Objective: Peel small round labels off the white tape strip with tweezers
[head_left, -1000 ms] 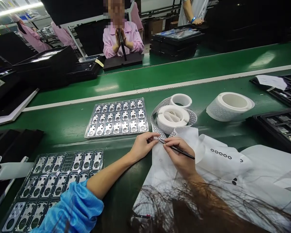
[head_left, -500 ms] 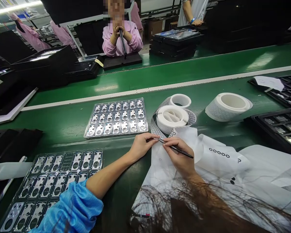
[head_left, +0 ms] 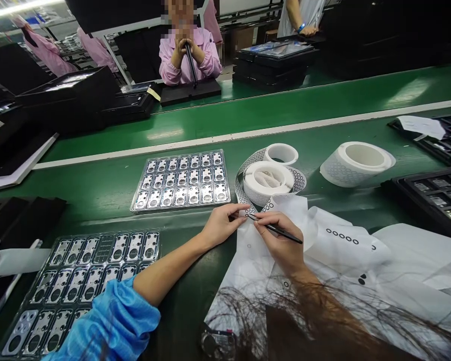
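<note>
The left hand (head_left: 221, 225) pinches the end of a white liner strip (head_left: 248, 240), fingers together on it, on the green worktop (head_left: 108, 193) near its front edge. The right hand (head_left: 280, 240) is clamped on black tweezers (head_left: 276, 229), whose tip meets the strip just beside the left fingertips, where a row of small black rings runs off the open roll (head_left: 267, 181). Judging by the long stretch of bare liner (head_left: 346, 250) piled to the right, with only a few rings left on it, many rings look already taken; a second roll (head_left: 355, 163) lies untouched farther right. The far tray (head_left: 182, 181) holds metal camera plates in every pocket. The near tray (head_left: 86, 281) is likewise filled except for one pocket in its top row, though a blue sleeve (head_left: 113, 326) hides its lower corner.
</note>
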Action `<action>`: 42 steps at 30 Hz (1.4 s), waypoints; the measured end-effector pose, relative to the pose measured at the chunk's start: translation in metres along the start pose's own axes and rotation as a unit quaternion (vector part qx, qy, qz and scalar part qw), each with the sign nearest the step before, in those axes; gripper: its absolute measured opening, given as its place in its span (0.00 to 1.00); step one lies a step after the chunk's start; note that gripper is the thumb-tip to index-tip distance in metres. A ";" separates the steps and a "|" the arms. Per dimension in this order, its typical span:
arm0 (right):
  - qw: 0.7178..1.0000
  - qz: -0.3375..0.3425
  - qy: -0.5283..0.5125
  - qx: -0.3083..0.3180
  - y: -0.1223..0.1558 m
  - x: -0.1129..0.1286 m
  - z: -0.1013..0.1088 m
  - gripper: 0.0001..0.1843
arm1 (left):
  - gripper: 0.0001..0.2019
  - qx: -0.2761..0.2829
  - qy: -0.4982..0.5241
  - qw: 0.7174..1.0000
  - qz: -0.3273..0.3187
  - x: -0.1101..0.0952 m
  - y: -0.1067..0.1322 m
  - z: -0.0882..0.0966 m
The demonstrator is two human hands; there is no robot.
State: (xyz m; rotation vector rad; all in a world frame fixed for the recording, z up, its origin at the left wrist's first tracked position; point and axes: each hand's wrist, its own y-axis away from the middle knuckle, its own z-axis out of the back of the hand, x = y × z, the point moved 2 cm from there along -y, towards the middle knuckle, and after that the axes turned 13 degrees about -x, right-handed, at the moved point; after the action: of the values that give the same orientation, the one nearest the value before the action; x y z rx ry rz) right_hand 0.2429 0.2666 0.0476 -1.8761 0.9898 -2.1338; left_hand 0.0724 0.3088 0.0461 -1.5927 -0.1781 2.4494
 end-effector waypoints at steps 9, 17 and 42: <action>1.000 -0.005 0.002 0.003 0.000 0.000 -0.001 0.06 | 0.11 -0.004 -0.006 1.000 -0.014 0.000 0.001 0.000; 1.000 -0.012 0.004 0.017 -0.002 0.000 0.000 0.05 | 0.08 -0.010 -0.003 1.000 -0.014 0.000 0.001 -0.001; 0.997 -0.042 -0.021 -0.069 -0.014 0.049 0.012 0.08 | 0.19 -0.035 -0.060 0.994 -0.088 -0.034 0.008 0.017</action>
State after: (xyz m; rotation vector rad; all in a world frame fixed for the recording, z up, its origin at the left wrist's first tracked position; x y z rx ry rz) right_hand 0.2478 0.2480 0.0968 -2.0529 1.0924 -2.1109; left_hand 0.0697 0.2934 0.0818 -1.3918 -0.4088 2.4262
